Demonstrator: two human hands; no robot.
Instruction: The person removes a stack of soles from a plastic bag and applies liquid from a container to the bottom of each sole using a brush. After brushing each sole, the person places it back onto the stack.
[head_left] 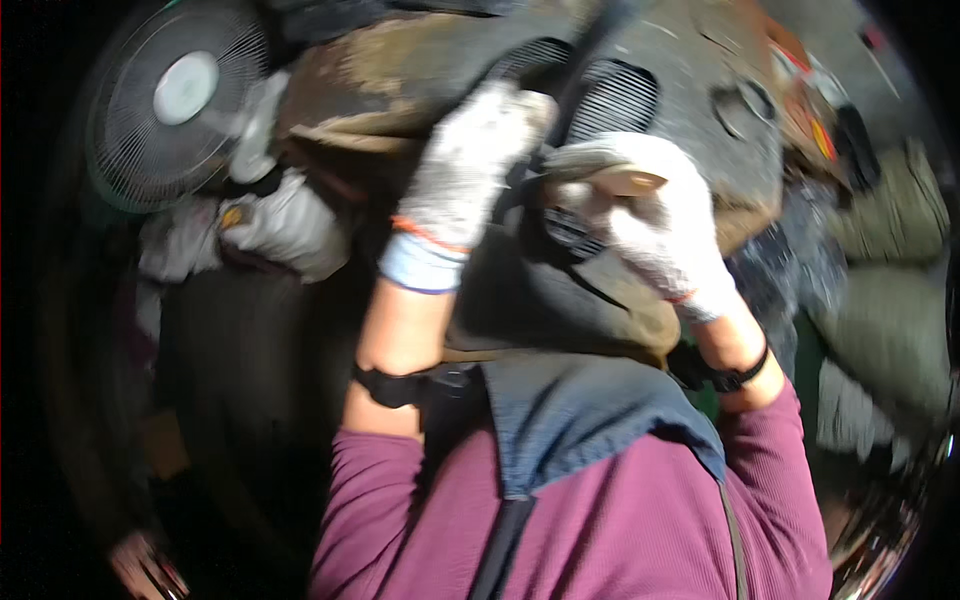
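White knit gloves with orange cuff edges cover both my hands. My left hand (475, 150) is closed beside a dark upright bar (590, 55), its fingertips bent toward the bar; what it grips is hidden. My right hand (650, 215) is curled on the bar's other side, with a small tan, curved-edged piece (635, 183) showing at its fingers; I cannot tell what that is. Under this hand is a black piece with pale markings (572, 232). Black ribbed, rounded pieces, like soles, lie beyond: one (625, 95) right of the bar, another (530, 58) left of it.
A worn, dark work surface (700, 50) spreads beneath the hands, with a dark metal ring (745, 108) on its right. A fan (185, 85) stands at the far left, above white bags (290, 225). Stuffed greenish sacks (890, 330) and black plastic (790, 260) are on the right.
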